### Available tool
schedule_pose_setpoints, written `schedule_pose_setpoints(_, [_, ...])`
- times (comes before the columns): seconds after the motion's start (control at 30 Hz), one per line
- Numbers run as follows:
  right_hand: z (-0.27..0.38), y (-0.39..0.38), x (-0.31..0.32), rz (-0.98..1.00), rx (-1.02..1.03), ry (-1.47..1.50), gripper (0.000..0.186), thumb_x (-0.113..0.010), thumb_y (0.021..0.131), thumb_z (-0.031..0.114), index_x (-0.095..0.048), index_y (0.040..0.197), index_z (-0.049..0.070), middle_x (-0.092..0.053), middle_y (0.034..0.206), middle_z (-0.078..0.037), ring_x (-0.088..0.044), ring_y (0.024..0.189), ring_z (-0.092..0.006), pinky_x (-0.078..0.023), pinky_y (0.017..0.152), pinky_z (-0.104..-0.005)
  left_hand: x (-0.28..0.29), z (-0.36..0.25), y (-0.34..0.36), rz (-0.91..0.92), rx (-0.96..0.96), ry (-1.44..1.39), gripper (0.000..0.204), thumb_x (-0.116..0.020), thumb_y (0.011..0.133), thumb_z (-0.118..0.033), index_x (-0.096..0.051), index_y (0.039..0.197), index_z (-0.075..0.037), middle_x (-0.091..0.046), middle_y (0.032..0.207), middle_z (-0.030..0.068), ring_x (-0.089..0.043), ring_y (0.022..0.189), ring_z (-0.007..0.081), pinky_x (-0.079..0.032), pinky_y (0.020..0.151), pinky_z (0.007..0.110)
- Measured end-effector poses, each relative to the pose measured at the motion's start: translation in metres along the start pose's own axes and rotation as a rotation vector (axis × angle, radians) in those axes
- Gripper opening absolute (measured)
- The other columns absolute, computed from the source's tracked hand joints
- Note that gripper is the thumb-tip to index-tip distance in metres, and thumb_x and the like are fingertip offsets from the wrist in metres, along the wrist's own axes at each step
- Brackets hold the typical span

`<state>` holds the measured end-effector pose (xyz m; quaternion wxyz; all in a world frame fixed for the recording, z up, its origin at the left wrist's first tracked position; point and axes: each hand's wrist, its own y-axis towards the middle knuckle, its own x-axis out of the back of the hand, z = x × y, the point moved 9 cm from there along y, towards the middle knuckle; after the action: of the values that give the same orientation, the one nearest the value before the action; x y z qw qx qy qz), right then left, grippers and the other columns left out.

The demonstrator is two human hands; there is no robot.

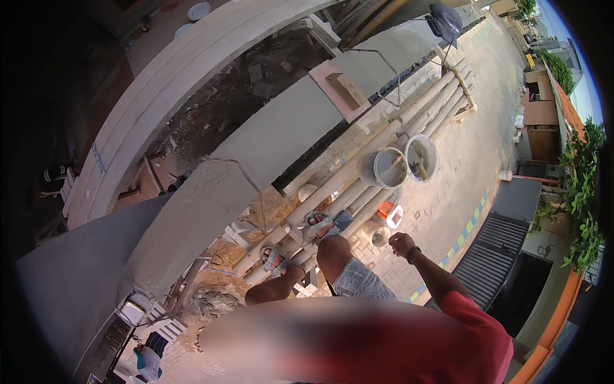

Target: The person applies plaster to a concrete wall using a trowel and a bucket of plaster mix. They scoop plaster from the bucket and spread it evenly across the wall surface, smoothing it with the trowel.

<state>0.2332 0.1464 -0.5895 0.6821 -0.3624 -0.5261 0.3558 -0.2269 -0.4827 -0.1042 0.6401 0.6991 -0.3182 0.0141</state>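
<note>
My right hand (401, 245) is out to the right, fingers curled closed, a dark band on the wrist. Whatever it may hold is hidden. Just left of it in the picture is a small pale bucket (377, 234); I cannot tell whether they touch. My left hand is not in view. My sandalled feet (272, 259) rest on long poles (358, 198) laid side by side. A plastering float (342, 91) with a wooden block handle lies on the smooth grey plastered wall (268, 134).
Two large buckets (390, 168) stand by the poles, with an orange container (386, 208) nearer. Bent metal rods (246, 176) cross the wall. A dark bag (446, 22) sits at its far end. Paving (473, 128) runs along the right. Another person (150, 361) is at lower left.
</note>
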Motion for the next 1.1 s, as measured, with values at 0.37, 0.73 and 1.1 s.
schedule_pose_setpoints(0.37, [-0.108,0.196,0.094,-0.364,-0.219,0.630,0.034,-0.057,0.087,0.026,-0.053,0.115,0.007,-0.059,0.090,-0.014,-0.062,0.072,-0.0274,-0.054,0.060,-0.0424,-0.157,-0.216,-0.304,1.344,0.027,-0.814,0.023,-0.061,0.082,-0.023,-0.065,0.096,-0.006,-0.062,0.094,0.0129,-0.059,0.085,0.0297,-0.046,0.077,0.044])
schedule_pose_setpoints(0.73, [-0.094,0.368,0.123,-0.460,0.208,1.572,0.069,-0.058,0.086,0.048,-0.030,0.136,0.009,-0.044,0.126,-0.030,-0.053,0.109,-0.0433,-0.051,0.084,-0.0488,-0.223,-0.289,-0.425,1.737,-0.581,-0.784,0.039,-0.062,0.084,-0.017,-0.056,0.122,-0.011,-0.055,0.125,0.0148,-0.049,0.118,0.0339,-0.035,0.100,0.048])
schedule_pose_setpoints(1.1, [-0.095,0.388,0.165,-0.815,0.312,1.932,0.034,-0.048,0.081,0.003,-0.039,0.108,-0.014,-0.049,0.109,-0.029,-0.061,0.088,-0.0451,-0.061,0.062,-0.0529,-0.240,-0.310,-0.465,1.770,-0.588,-0.911,0.029,-0.052,0.082,-0.015,-0.061,0.108,-0.005,-0.059,0.114,0.0189,-0.053,0.109,0.0378,-0.038,0.096,0.047])
